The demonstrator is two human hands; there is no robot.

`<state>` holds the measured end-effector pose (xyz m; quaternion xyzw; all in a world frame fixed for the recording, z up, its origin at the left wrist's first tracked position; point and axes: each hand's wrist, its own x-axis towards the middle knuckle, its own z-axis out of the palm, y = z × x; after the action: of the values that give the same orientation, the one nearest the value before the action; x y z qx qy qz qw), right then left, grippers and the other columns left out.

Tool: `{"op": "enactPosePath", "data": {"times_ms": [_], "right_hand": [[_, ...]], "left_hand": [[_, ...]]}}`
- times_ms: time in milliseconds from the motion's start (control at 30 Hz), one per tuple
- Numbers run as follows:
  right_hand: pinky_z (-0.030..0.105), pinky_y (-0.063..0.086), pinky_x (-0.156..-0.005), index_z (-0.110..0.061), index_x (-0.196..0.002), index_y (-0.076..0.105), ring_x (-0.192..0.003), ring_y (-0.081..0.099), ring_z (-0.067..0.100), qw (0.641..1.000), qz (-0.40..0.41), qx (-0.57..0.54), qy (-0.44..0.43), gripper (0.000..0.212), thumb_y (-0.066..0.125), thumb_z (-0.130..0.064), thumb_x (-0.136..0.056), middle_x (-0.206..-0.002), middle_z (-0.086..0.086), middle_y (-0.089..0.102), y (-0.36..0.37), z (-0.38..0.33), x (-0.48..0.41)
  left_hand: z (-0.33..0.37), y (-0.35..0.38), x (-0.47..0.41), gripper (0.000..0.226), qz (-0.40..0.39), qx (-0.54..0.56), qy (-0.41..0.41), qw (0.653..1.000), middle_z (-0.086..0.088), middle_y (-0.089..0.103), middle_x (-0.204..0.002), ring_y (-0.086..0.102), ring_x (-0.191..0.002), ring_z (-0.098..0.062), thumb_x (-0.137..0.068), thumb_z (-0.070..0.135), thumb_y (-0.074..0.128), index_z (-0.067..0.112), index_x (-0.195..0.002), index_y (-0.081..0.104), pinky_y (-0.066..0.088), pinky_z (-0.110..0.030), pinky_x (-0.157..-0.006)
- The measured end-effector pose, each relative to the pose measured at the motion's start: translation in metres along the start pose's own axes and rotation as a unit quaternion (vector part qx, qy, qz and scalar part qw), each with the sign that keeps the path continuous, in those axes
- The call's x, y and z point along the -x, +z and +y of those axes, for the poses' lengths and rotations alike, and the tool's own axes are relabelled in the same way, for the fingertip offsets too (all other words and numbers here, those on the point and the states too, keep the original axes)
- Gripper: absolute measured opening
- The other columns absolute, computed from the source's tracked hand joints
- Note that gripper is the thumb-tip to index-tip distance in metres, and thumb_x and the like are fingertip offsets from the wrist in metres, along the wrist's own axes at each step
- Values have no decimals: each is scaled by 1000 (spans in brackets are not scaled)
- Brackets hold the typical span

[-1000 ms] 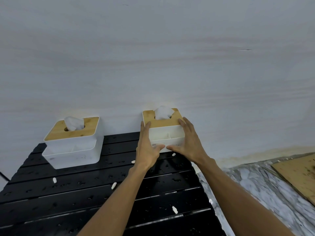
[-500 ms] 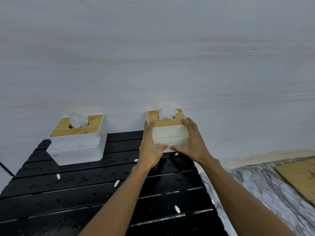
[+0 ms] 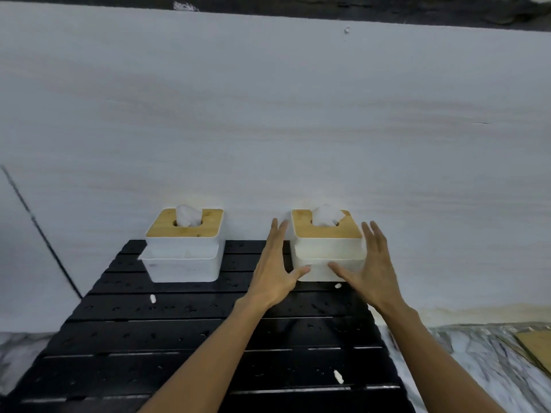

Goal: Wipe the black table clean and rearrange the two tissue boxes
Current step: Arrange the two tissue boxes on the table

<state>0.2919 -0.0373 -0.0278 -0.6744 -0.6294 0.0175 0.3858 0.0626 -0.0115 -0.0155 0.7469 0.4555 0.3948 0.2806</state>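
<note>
A black slatted table (image 3: 179, 338) stands against a white wall and is speckled with droplets. Two white tissue boxes with wooden lids stand at its far edge. The left tissue box (image 3: 182, 263) stands alone. The right tissue box (image 3: 325, 248) rests on the table between my hands. My left hand (image 3: 272, 272) is beside its left side, fingers straight and a little off the wall of the box, thumb tip at its front. My right hand (image 3: 369, 272) flanks the right side with spread fingers, thumb on the front face.
Small white scraps lie on the table: one (image 3: 153, 298) before the left box, one (image 3: 337, 285) under my right thumb, one (image 3: 337, 377) near the front right. Marble floor (image 3: 477, 368) and a brown board (image 3: 536, 347) are at right. A dark cable (image 3: 38, 231) runs down the wall at left.
My fingers have straightened and spread off the right box, which now stands still by the wall. The view has widened and tilted up.
</note>
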Motion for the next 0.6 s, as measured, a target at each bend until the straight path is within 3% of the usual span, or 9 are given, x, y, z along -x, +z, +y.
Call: {"op": "enactPosePath", "data": {"times_ms": [133,200,300,367,467,600], "right_hand": [[49,46,-109,-23,-156,24,-153,19,20,998,48,-21,-43,100,78,-54,-77,-165,-3,18,12,-50,9],[46,46,-110,-22,-156,24,-153,19,18,996,26,-36,-71,98,75,-56,-79,-163,-2,21,29,-86,14],[33,31,-119,-23,-159,18,-153,15,13,993,-37,-47,-104,100,71,-59,-82,-164,-3,18,60,-141,21],[29,28,-117,-24,-160,12,-152,15,12,990,-81,-57,-104,105,71,-60,-81,-166,-5,13,83,-170,23],[38,38,-116,-24,-161,4,-154,14,15,984,-143,-51,-91,117,72,-64,-75,-168,-7,3,118,-200,22],[48,47,-105,-26,-159,-2,-148,30,24,977,-200,-47,-55,127,79,-62,-67,-167,-5,1,148,-220,13]], "left_hand": [[-9,-64,22,88,63,-31,33,997,27,3,-160,8,-145,5,-86,43,72,41,-152,15,18,-27,-116],[-23,-101,32,81,111,-40,24,993,21,18,-159,17,-144,1,-86,41,73,40,-150,22,25,-33,-118],[-52,-155,41,81,152,-98,-17,983,11,31,-155,29,-141,-11,-83,44,74,35,-148,27,33,-45,-114],[-73,-184,44,90,143,-151,-60,976,7,30,-156,28,-141,-19,-79,56,72,30,-151,24,31,-47,-113],[-102,-210,47,108,101,-167,-103,975,6,19,-161,21,-146,-22,-70,74,68,28,-154,18,27,-51,-115],[-127,-219,44,122,47,-128,-135,981,10,5,-163,9,-149,-18,-58,76,75,32,-154,14,20,-50,-119]]}}
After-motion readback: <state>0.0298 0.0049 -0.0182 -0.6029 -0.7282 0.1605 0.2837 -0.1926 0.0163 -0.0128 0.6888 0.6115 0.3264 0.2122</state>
